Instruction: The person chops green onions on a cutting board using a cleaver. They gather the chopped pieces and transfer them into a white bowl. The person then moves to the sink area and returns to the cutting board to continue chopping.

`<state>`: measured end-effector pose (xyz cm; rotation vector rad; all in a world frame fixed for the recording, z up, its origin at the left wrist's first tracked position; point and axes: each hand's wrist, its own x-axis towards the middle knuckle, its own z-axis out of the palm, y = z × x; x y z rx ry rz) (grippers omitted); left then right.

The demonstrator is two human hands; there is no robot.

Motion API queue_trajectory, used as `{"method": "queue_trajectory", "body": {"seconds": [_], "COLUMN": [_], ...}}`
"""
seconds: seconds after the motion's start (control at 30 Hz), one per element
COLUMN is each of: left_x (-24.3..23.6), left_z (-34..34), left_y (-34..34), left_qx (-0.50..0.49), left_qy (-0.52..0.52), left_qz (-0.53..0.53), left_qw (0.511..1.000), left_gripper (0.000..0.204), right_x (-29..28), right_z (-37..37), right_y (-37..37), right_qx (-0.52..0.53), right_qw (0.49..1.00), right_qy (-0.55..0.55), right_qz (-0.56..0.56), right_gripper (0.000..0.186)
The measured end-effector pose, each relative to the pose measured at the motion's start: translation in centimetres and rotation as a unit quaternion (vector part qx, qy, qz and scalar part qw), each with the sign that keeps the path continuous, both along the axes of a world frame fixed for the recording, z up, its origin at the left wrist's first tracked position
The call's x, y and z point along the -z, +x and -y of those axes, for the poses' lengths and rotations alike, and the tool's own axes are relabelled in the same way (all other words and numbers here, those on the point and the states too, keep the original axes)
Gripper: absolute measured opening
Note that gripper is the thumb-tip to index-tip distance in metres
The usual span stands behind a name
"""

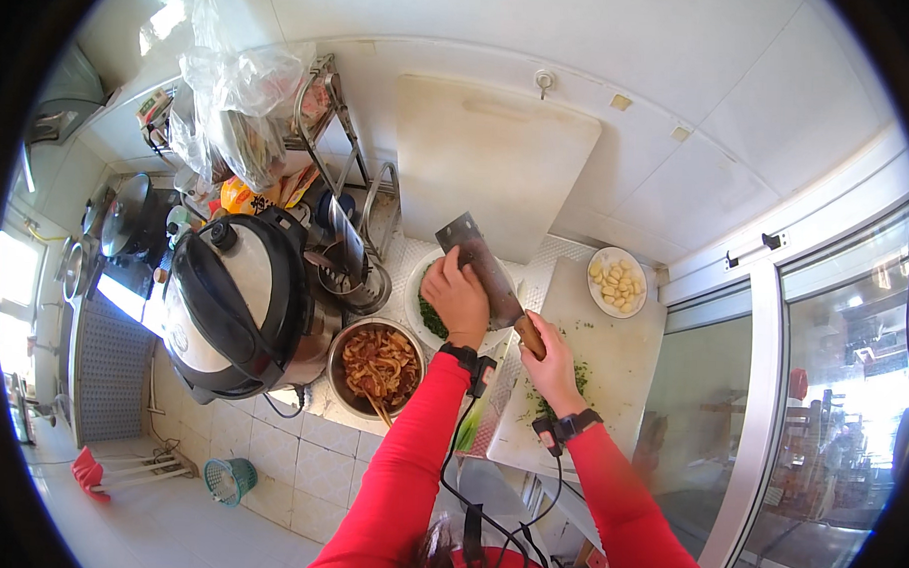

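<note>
My right hand [552, 366] grips the wooden handle of a cleaver [493, 282], whose broad dark blade slants up and left over a white plate [411, 301]. Chopped green herbs [432, 318] lie on that plate, partly hidden by my left hand [456, 299]. The fingers of that hand are stretched out against the near side of the blade and appear to hold nothing. To the right, a pale cutting board [627, 365] carries scattered green bits [581, 381].
A plate of peeled garlic cloves [617, 282] sits on the board's far corner. Left of my hands stands a metal bowl of sliced, sauced meat [380, 367] with chopsticks. A large pressure cooker [236, 301] is beyond it. Another board [494, 155] leans against the wall; glass sliding doors [761, 395] stand right.
</note>
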<state>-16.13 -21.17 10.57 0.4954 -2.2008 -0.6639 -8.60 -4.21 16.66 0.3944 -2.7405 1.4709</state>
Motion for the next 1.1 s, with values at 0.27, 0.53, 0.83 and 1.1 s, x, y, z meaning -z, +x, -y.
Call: {"method": "queue_trajectory", "body": {"seconds": [0.27,0.53,0.83,1.1], "left_x": [0.2,-0.5,0.5,1.5], "left_z": [-0.8,-1.6,-1.0,-0.8], "left_y": [1.6,0.8,2.6,3.0], "left_qx": [-0.007,0.006,-0.016,0.044], "left_qy": [0.104,0.041,0.127,0.092], "left_qz": [-0.032,-0.020,-0.063,0.011], "left_qw": [0.994,0.999,0.990,0.995], "left_gripper": [0.046,0.046,0.041,0.047], "right_x": [0.2,-0.4,0.6,0.9], "right_z": [0.7,1.5,1.6,2.1], "right_y": [-0.1,0.0,-0.2,0.3], "right_qx": [0.045,0.042,0.090,0.133], "right_qw": [0.999,0.998,0.995,0.972], "right_qy": [-0.013,-0.039,-0.050,-0.152], "right_qz": [-0.003,-0.023,-0.004,0.119], "right_gripper": [0.061,0.061,0.061,0.062]}}
